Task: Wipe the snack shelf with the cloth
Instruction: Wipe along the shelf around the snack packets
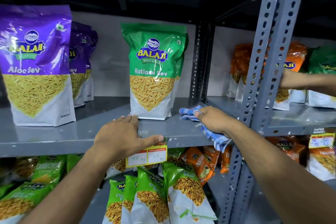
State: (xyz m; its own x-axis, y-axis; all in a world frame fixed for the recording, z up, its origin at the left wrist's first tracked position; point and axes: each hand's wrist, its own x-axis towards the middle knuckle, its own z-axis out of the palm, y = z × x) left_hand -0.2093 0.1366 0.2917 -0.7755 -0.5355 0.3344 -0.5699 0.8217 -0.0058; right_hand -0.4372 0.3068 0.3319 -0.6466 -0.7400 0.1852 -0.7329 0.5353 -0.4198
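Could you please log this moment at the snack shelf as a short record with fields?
shelf: grey metal shelf, part bare between the packs
cloth: blue checked cloth, lying on the shelf and hanging over its front edge
right hand: right hand grips the cloth on the shelf
left hand: left hand rests on the shelf's front edge, fingers straight
nearest pack: green Ratlami Sev pack, upright, between the hands
other pack: purple Aloo Sev pack, upright, far left
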